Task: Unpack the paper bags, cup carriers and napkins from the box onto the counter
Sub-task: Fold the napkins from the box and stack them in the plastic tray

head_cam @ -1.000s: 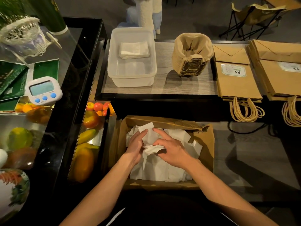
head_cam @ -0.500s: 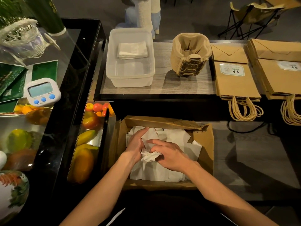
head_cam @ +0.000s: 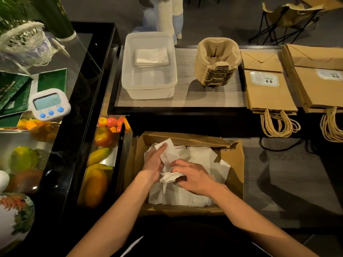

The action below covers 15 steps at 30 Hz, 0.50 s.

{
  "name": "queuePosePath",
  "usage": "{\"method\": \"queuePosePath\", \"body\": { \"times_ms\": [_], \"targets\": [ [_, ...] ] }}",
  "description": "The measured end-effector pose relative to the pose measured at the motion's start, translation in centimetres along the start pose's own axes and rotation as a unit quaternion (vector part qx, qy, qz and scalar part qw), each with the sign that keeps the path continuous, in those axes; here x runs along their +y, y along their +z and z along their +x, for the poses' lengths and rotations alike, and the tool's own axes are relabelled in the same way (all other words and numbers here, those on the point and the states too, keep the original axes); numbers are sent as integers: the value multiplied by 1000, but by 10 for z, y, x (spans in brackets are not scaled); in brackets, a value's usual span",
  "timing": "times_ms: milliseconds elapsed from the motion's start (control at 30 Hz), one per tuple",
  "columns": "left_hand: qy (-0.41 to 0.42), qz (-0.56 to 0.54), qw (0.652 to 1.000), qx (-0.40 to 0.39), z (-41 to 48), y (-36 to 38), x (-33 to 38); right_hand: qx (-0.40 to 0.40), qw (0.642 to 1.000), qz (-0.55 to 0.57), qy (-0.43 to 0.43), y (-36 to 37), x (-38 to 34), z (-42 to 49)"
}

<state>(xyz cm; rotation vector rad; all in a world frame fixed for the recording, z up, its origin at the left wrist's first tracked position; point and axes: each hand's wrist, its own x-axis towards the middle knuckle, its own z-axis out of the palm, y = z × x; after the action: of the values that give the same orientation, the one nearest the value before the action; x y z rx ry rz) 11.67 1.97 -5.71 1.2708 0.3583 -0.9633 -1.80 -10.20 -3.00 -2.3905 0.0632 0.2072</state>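
Nearer the left hand (head_cam: 153, 164) than before, the right hand (head_cam: 194, 179) is curled round soft, light napkins (head_cam: 169, 178), pressed by the left's straight fingers (head_cam: 161, 148) and best scooped from beneath.

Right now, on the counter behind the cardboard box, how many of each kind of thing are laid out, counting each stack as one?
1 clear plastic tub
1 pile of folded napkins, inside the tub
1 stack of cup carriers
2 stacks of paper bags: left stack, right stack
Total: 5
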Motion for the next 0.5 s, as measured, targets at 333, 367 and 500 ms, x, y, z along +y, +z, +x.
{"method": "queuePosePath", "body": {
  "times_ms": [333, 367, 500],
  "targets": [
    [31, 29, 999, 1, -7, 3, 4, 12, 999, -33, 5, -5, 0, 5],
    [27, 22, 999, 5, -8, 4, 5, 12, 999, -39, 4, -4, 2, 5],
    [14, -29, 999, 1, -9, 9, 6, 42, 998, -52, -8, 4, 7, 2]
  ]
}}
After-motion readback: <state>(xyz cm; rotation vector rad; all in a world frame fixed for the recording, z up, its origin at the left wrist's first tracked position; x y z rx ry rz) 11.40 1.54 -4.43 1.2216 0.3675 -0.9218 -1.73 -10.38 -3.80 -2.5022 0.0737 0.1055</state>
